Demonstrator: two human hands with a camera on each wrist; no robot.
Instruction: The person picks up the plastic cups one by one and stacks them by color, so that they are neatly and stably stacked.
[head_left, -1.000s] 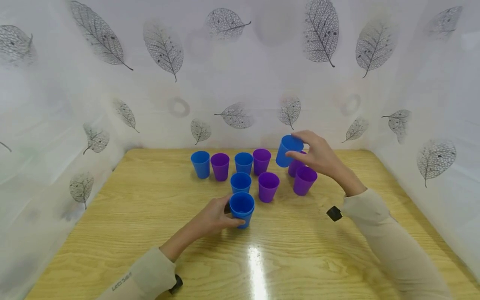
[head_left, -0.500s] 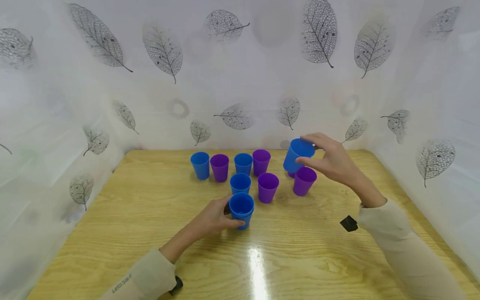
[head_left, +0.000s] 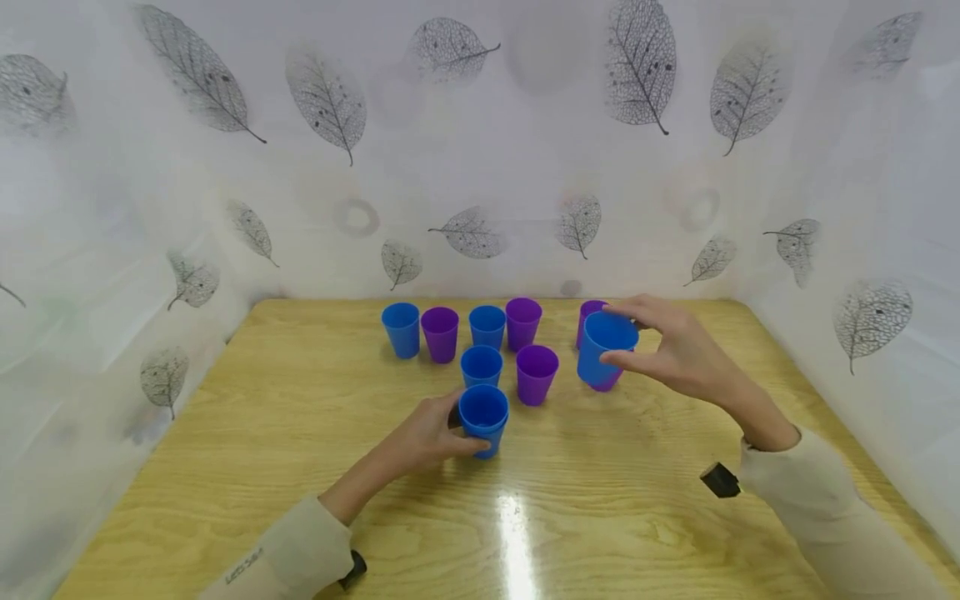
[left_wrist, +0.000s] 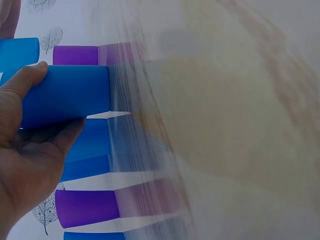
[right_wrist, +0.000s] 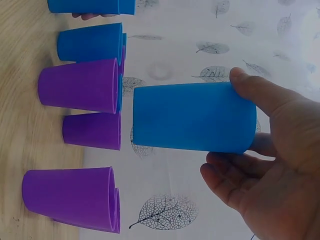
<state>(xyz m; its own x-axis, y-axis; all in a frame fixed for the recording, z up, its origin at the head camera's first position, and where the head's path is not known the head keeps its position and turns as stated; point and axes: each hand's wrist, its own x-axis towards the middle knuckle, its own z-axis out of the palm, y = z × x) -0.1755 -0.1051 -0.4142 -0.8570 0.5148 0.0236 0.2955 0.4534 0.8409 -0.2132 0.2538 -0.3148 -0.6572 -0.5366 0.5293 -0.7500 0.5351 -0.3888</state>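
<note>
My left hand (head_left: 427, 429) grips blue cups (head_left: 483, 442) near the front of the group; a doubled rim suggests one nested in another. In the left wrist view, thumb and fingers lie on opposite sides of a blue cup (left_wrist: 70, 95). Upright in the air, a blue cup (head_left: 588, 358) is pinched near its rim by my right hand (head_left: 686, 350). It hides most of a purple cup (head_left: 606, 386) beneath it, and another purple cup (head_left: 588, 312) stands just behind. From the right wrist, the held cup (right_wrist: 190, 117) appears apart from the purple cup (right_wrist: 67, 192) below.
Across the back of the wooden table (head_left: 300, 400) stand a blue cup (head_left: 405, 335), a purple cup (head_left: 442, 337), a blue cup (head_left: 487, 329) and a purple cup (head_left: 522, 327). Nearer are a blue cup (head_left: 481, 364) and a purple cup (head_left: 534, 379). A leaf-print curtain (head_left: 480, 150) hangs behind.
My right hand has carried the blue cup rightward and toward me, from over the back right purple cup to over the front right one. The left hand stays put.
</note>
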